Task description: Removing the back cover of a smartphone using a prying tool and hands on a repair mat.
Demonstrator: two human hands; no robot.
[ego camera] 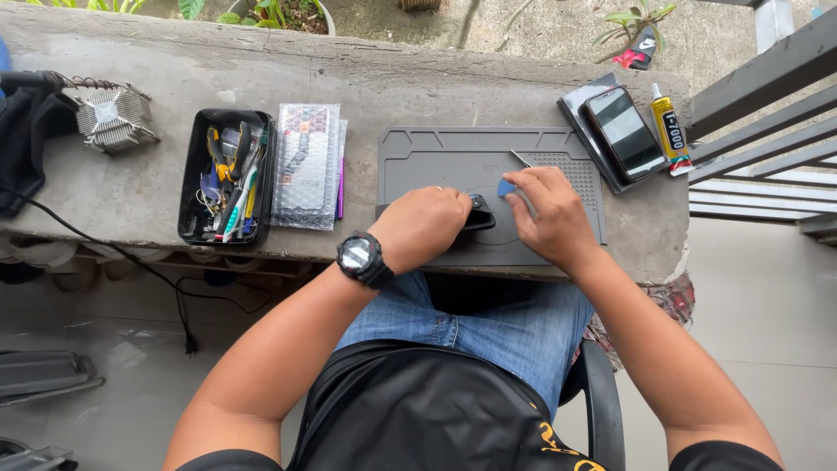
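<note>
a rough grey concrete counter carries everything. at its left stand a finned metal heat sink and a black cloth bundle with a black cable trailing down from that end. further in sits a black rectangular tray of small hand tools, with a bubble-wrap packet just beside it. at the right end a dark smartphone lies on a flat dark case, and a yellow glue tube with a black cap lies just beside it. nothing stands between the hands and the work.

in the middle lies a grey rubber work mat. on it the left hand, with a black wristwatch, has its grip closed down over a small black device, pressing it to the mat. the right hand has its grip pinching a small blue plectrum-shaped pick at the device's right edge. a thin metal tool lies on the mat just behind the right hand.

most of the device is hidden under the left hand, so its shape is hard to make out. the tray's contents are too tangled to name.
</note>
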